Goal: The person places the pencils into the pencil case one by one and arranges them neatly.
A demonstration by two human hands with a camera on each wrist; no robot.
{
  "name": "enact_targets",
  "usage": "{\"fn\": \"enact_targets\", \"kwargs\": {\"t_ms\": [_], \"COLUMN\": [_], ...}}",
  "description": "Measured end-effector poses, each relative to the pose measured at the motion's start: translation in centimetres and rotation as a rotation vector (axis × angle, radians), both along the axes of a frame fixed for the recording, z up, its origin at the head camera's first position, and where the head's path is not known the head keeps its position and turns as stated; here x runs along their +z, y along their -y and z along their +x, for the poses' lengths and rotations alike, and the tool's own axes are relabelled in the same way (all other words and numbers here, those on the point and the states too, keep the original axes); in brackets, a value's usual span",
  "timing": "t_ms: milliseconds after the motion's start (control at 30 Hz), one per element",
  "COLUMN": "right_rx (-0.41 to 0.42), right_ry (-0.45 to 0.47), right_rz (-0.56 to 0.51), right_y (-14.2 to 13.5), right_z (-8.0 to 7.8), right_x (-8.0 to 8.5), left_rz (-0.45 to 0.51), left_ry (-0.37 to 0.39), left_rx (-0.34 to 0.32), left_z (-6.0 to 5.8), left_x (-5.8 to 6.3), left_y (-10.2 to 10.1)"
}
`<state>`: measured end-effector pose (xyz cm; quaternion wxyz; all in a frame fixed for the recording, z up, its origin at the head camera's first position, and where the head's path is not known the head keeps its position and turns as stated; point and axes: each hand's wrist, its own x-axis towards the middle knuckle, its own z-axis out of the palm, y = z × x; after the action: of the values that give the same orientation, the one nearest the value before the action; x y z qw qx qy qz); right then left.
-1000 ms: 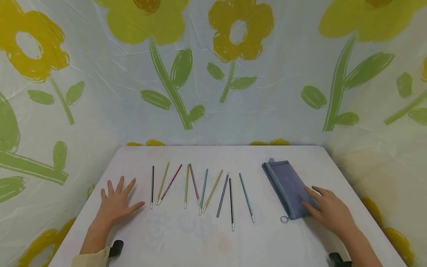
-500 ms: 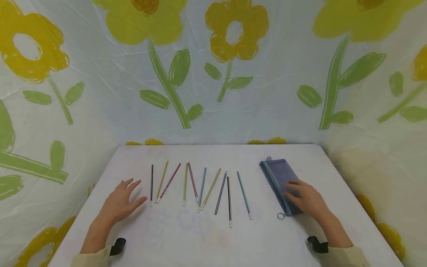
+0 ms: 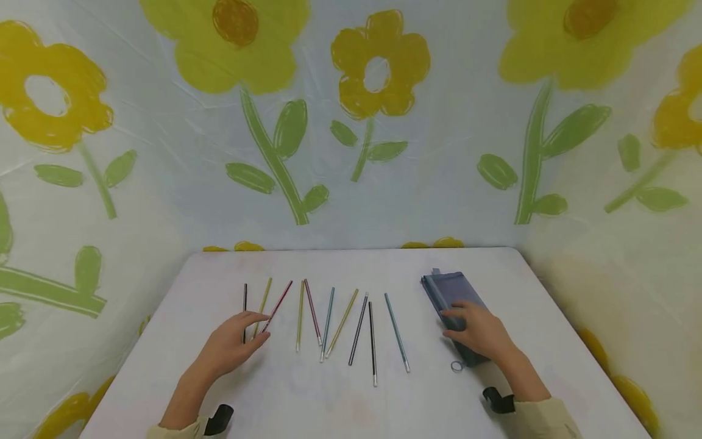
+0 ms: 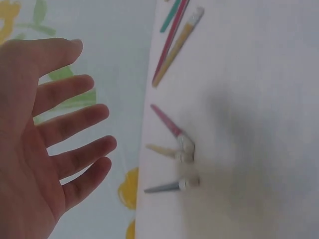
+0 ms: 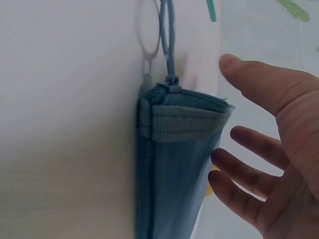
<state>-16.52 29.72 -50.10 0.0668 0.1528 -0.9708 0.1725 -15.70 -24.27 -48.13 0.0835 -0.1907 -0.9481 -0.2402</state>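
My left hand [image 3: 233, 344] hovers over the lower ends of the leftmost pencils, fingers spread and holding nothing. Beneath it lie a black pencil [image 3: 244, 297], a yellow pencil [image 3: 265, 295] and a red pencil [image 3: 281, 297], their lower ends partly hidden by the hand in the head view. The left wrist view shows the palm [image 4: 22, 149] apart from those pencils. On the right, my right hand [image 3: 479, 332] is over a blue zippered pencil pouch [image 3: 452, 283], covering its middle. Its fingers are loosely bent beside the pouch's edge [image 5: 184, 174], not wrapped round it.
Several more pencils lie in a loose row across the table, among them a yellow one [image 3: 300, 317], a black one [image 3: 373, 341] and a blue one [image 3: 396, 329]. A ring pull [image 3: 457, 366] hangs off the pouch's near end. A flowered curtain [image 3: 439, 201] surrounds the white table [image 3: 307, 402].
My left hand has moved right from beside the row to above the leftmost pencils. My right hand has shifted left, further over the pouch. Pencils and pouch lie as before.
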Motion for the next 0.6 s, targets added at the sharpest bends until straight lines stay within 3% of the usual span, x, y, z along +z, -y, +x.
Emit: {"fn": "enact_targets", "kwargs": {"t_ms": [267,467,600], "right_rx": [0.017,0.045,0.004], "right_ry": [0.022,0.029,0.076], "right_rz": [-0.025,-0.161,-0.171], "right_y": [-0.4,-0.6,-0.1], "right_z": [-1.1,-1.7,-1.8], "right_x": [-0.2,-0.7,-0.8], "left_rz": [0.036,0.066,0.075], "left_ry": [0.049,0.07,0.096], "left_rx": [-0.095,-0.163,-0.204], "left_z": [0.0,0.0,0.0], "left_x": [-0.4,-1.8,-2.4], "left_y": [-2.9,-4.9,-5.7]}}
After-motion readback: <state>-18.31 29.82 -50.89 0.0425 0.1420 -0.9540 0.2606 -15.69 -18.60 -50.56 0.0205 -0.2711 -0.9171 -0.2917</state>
